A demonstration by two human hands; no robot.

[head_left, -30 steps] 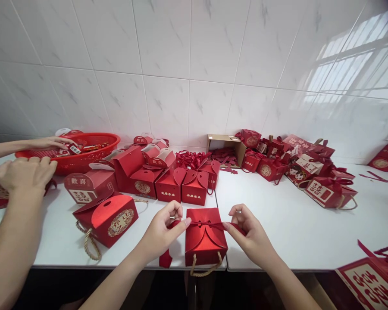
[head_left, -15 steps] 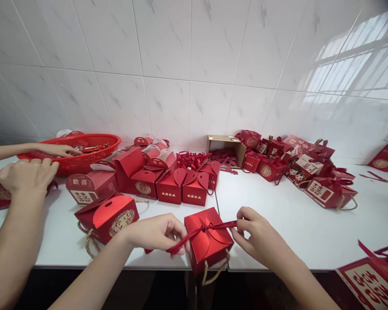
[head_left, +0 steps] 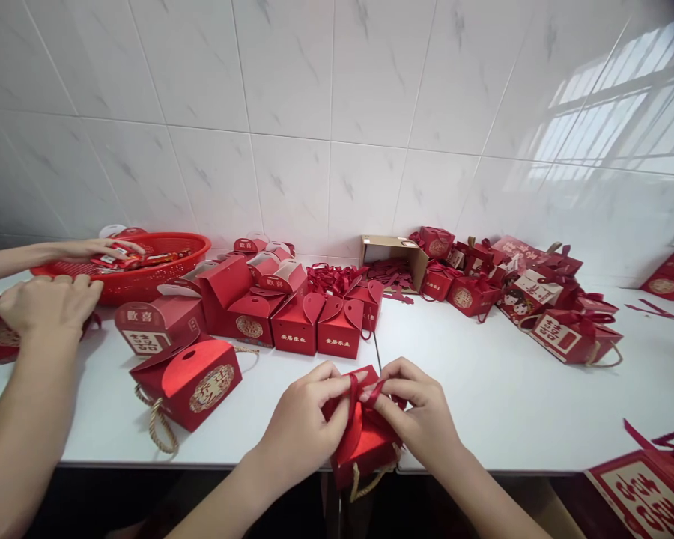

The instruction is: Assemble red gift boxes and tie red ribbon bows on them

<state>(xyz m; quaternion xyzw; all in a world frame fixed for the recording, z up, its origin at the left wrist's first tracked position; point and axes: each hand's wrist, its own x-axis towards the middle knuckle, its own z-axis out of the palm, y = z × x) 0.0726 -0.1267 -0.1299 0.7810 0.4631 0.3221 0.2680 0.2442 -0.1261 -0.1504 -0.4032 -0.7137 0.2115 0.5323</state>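
Note:
A red gift box [head_left: 365, 448] with a twisted rope handle stands at the table's front edge, its petal flaps folded over on top. A dark red ribbon [head_left: 357, 389] runs through the middle of the lid. My left hand [head_left: 308, 412] pinches one part of it between thumb and forefinger, raised into a loop. With thumb and fingers closed, my right hand [head_left: 419, 400] grips the other part close by. Both hands hover over the lid and hide much of it. Left of them sits another red box [head_left: 210, 385] with a rope handle and a gold emblem.
Several red boxes [head_left: 295, 329] crowd the table's middle, beside loose ribbons [head_left: 332, 278] and a cardboard box [head_left: 419, 258]. Tied boxes [head_left: 573, 333] pile up at right. Another person's hands [head_left: 48, 307] are at left, one over a red basket [head_left: 183, 243].
My hands have come together over the lid, and the ribbon ends once pulled apart sideways are now gathered upward. The other person's far hand has lifted red packets from the basket.

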